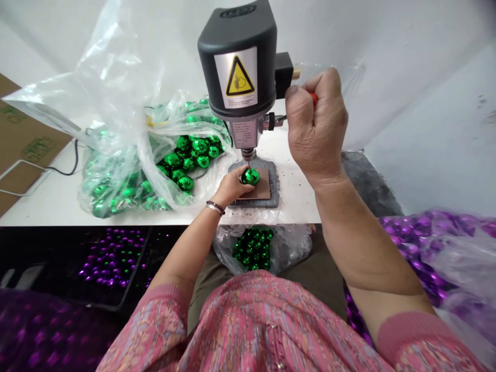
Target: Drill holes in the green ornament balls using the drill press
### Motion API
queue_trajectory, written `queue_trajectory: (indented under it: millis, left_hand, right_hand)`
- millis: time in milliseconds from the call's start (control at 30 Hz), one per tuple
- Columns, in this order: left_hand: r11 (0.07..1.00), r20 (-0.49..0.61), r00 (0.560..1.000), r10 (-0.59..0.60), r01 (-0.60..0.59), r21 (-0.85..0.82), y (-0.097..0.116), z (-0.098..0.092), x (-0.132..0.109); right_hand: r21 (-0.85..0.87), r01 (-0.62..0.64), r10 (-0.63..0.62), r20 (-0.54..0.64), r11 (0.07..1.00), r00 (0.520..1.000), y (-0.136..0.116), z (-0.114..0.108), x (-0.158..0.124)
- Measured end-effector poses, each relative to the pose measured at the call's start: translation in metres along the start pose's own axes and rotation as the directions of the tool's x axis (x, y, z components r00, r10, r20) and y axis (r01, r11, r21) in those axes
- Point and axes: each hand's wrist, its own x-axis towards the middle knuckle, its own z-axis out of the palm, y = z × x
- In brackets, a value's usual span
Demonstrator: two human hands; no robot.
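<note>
My left hand [233,185] grips a shiny green faceted ball [251,176] between thumb and fingers. The ball rests on a brown board [263,189] that lies on the grey base [274,178] of a small drill press [238,62]. Straight above, the thin bit [249,164] comes down to the ball's top; I cannot tell how deep it goes. My right hand [318,121] is closed around the press's feed lever, whose red end [313,99] shows between the fingers.
Left of the press, a clear plastic bag [143,155] spills green balls [186,155] on the white table [298,199]. Another bag of green pieces [253,248] sits on my lap. Purple balls [426,243] fill bags at the right. A cardboard box [27,139] stands far left.
</note>
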Motion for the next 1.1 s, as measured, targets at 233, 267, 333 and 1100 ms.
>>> queue_trajectory:
  millis: [233, 267, 333, 1100]
  left_hand:
    - [0.998, -0.026, 1.000, -0.010, 0.008, -0.062, -0.008, 0.006, -0.001]
    - [0.998, -0.026, 1.000, -0.014, 0.013, -0.065, -0.008, 0.006, -0.001]
    - [0.998, -0.025, 0.999, -0.021, 0.020, -0.066, -0.009, 0.007, -0.002]
    - [0.997, -0.020, 1.000, 0.018, -0.020, -0.071, -0.011, 0.010, -0.006]
  right_hand:
    - [-0.107, 0.018, -0.020, -0.017, 0.994, 1.000, 0.007, -0.001, -0.010]
    - [-0.128, 0.038, -0.043, -0.036, 0.991, 0.998, 0.008, -0.001, -0.014]
    - [-0.167, 0.075, -0.086, -0.058, 0.983, 0.995, 0.011, -0.004, -0.023]
    - [-0.228, 0.213, -0.260, -0.201, 0.950, 0.944, 0.044, 0.008, -0.065]
